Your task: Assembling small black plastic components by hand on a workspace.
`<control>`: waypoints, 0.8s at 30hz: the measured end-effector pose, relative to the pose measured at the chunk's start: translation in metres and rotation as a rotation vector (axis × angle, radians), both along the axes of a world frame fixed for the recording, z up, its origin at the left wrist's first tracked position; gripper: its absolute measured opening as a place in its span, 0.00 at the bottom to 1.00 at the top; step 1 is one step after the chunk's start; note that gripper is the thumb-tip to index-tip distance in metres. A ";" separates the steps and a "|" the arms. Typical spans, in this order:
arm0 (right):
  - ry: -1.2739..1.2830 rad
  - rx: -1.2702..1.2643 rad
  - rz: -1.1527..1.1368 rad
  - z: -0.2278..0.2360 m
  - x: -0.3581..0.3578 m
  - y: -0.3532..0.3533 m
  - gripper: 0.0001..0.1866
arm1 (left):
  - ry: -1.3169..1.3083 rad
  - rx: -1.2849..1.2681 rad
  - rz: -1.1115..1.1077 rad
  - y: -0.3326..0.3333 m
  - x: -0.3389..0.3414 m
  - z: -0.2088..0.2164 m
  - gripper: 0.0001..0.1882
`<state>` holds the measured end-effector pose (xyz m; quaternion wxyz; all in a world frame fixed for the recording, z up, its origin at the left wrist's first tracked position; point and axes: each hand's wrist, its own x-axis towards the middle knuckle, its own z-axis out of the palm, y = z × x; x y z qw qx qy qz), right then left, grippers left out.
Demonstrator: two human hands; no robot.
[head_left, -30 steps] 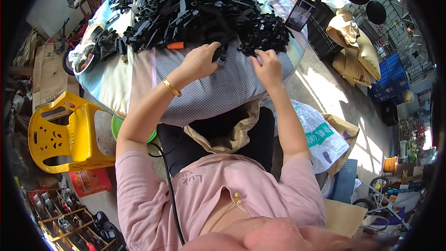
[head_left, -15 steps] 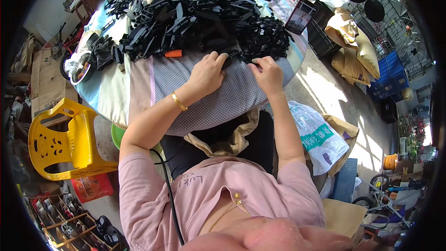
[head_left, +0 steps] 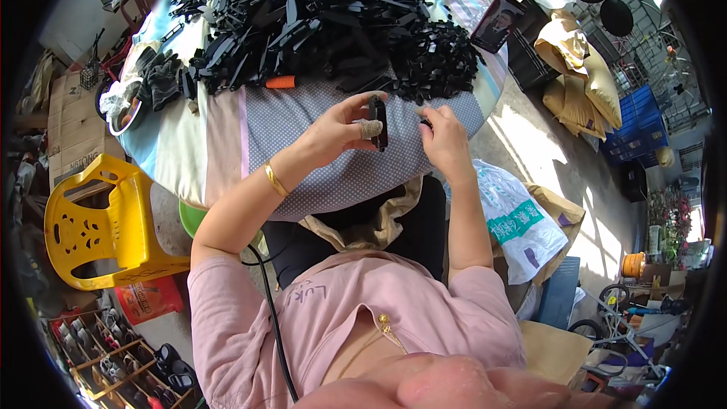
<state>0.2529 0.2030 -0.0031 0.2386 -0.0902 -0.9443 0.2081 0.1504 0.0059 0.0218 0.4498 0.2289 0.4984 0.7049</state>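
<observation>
My left hand point(head_left: 337, 135) grips a long black plastic piece point(head_left: 380, 125), held upright above the near part of the cloth. One digit of that hand wears a pale textured sleeve point(head_left: 370, 129). To its right, my right hand point(head_left: 448, 142) is closed in a pinch on a small dark part point(head_left: 426, 123), mostly hidden by the fingertips. The two hands are apart. Beyond them a big heap of long black plastic pieces point(head_left: 303, 23) covers the table, and a mound of smaller black parts point(head_left: 435, 60) lies at its right. An orange cylinder point(head_left: 281, 82) rests at the heap's near edge.
A patterned cloth point(head_left: 227, 144) covers the round table. A phone point(head_left: 498, 23) stands at its right edge. Dark gloves point(head_left: 160, 79) and a white bowl point(head_left: 127, 121) sit at the left. A yellow chair point(head_left: 113, 227) stands left, a white plastic bag point(head_left: 522, 227) right.
My left hand has drawn back from the heap and raised a long black piece upright. The right hand has come slightly nearer, away from the small parts, holding a small dark part.
</observation>
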 end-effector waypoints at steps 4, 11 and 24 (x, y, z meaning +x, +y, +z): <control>0.074 -0.186 0.077 0.001 0.004 -0.002 0.10 | -0.077 0.033 -0.022 0.002 0.002 0.001 0.26; 0.366 -0.966 0.297 0.007 0.004 -0.034 0.05 | -0.031 0.013 -0.039 0.003 0.004 -0.001 0.26; 0.425 -0.781 0.267 -0.005 -0.005 -0.056 0.07 | 0.148 -0.168 0.103 0.003 0.010 0.000 0.20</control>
